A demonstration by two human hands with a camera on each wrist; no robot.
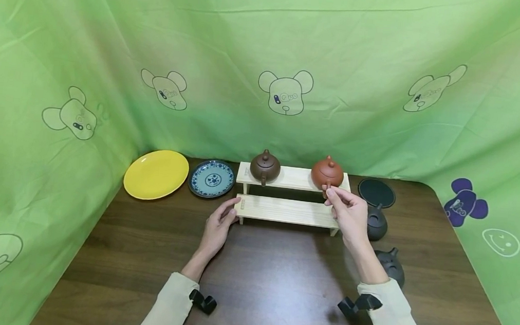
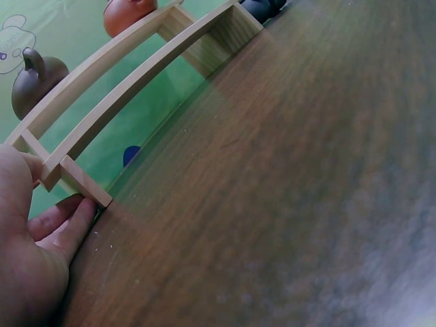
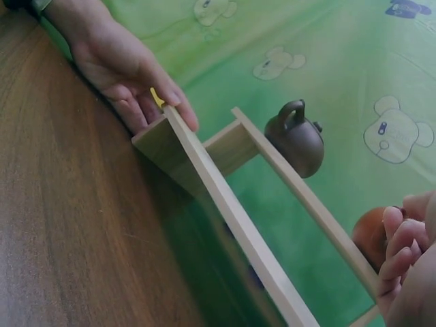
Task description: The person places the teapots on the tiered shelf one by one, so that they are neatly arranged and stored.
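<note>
A two-tier wooden stand (image 1: 288, 211) rests on the table, with a dark brown teapot (image 1: 265, 167) and a red-brown teapot (image 1: 327, 172) on its upper tier. My right hand (image 1: 350, 217) pinches the handle of the red-brown teapot, whose body sits over the right part of that tier. At the lower tier's left end, my left hand (image 1: 217, 228) grips the board; in the left wrist view its fingers (image 2: 71, 221) lie against the short end leg. The lower board carries nothing. In the right wrist view, curled fingers partly cover the red-brown teapot (image 3: 369, 235).
Left of the stand lie a yellow plate (image 1: 156, 174) and a blue patterned plate (image 1: 212, 178). To its right are a black round plate (image 1: 376, 192) and two dark teapots, one farther back (image 1: 377, 225) and one nearer (image 1: 392, 267), beside my right forearm. Green cloth encloses the back and sides.
</note>
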